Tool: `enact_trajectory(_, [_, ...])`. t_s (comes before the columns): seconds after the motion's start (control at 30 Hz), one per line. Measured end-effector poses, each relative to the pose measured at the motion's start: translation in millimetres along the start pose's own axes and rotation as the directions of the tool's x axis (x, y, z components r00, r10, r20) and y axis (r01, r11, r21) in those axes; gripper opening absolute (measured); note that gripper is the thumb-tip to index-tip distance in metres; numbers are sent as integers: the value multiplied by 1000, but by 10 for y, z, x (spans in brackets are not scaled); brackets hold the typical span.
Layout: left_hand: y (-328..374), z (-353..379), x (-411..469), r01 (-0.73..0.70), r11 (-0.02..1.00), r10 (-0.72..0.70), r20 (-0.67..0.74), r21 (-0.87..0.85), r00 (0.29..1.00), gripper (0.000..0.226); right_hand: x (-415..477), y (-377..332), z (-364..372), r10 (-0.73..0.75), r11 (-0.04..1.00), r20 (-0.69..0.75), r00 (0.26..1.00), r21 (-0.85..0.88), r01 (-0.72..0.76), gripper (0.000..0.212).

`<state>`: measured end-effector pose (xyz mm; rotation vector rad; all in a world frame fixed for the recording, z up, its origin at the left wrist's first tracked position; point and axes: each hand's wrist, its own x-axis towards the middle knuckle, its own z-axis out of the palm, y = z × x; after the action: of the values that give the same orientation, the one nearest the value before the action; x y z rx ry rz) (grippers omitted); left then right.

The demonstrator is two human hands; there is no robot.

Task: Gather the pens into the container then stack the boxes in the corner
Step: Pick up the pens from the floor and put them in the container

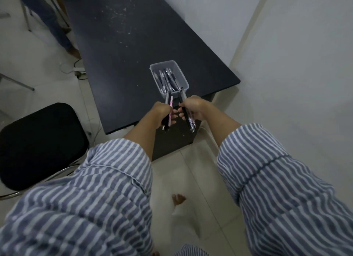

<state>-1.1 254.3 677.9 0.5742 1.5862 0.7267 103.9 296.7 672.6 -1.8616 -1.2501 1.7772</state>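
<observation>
Mid-frame, my left hand (pixel 162 112) grips a few pens (pixel 170 106) and my right hand (pixel 193 107) grips more, just below the clear container (pixel 185 83) of pens near the desk's (pixel 133 45) lower edge. I should lift each bundle over the rim and lower it in lengthwise.

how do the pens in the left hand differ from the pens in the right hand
Colour: the left bunch in the left hand includes a pink-and-white striped pen among dark ones; the right bunch in the right hand is black, with a clear barrel low down. Tilt: the left bunch runs almost vertical; the right bunch slants, lower ends to the right. Shared: each is gripped mid-length, upper ends near the clear container of pens.
</observation>
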Motion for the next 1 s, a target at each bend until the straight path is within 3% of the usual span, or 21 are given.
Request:
enact_trajectory(0.23, [566,1,700,9,1000,-11,-143,-10,990,15,607,-671,-189,-54,994,44,998,-97,58,29])
enact_trajectory(0.37, [806,-49,1136,-33,998,45,-241,57,970,27,981,-1015,-197,-58,992,66,996,-111,65,28])
enact_trajectory(0.5, [882,-66,1442,-43,985,96,-315,169,944,21,1272,-1158,-194,-64,983,58,996,-167,73,24])
enact_trajectory(0.63, [907,-73,1554,-59,969,153,-401,238,903,26,1446,-1144,-213,-146,883,-7,989,-452,127,19])
enact_trajectory(0.73, [890,-69,1552,-90,939,232,-418,332,878,23,1510,-1095,-246,-270,789,-69,960,-587,179,30])
enact_trajectory(0.8, [865,-65,1545,-90,918,260,-418,385,870,20,1520,-1062,-255,-330,751,-102,938,-631,195,30])
enact_trajectory(0.87, [851,-72,1542,-95,914,266,-407,394,874,19,1495,-1032,-242,-347,741,-118,930,-643,195,11])
enact_trajectory(1.0, [828,-110,1454,-128,918,285,-400,374,871,22,1377,-965,-243,-426,697,-113,898,-673,247,23])
